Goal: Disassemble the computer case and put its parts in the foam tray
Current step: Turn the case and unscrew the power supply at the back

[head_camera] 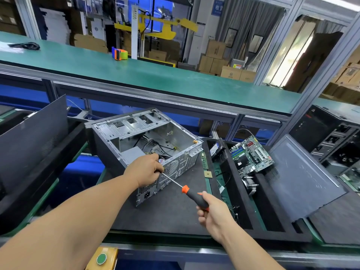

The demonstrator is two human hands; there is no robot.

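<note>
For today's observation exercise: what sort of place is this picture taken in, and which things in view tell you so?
Probably a factory or warehouse line where computers are taken apart. A long green conveyor bench runs past, stacked cardboard boxes fill the background, and an opened computer case sits beside a foam tray holding a motherboard.

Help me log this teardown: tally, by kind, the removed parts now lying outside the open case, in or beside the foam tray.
Motherboard: 1
Hard drive: 1
Memory stick: 1
Processor chip: 1
Heatsink: 1
Side panel: 1
Total: 6
Small cables in the foam tray are too unclear to count.
</note>
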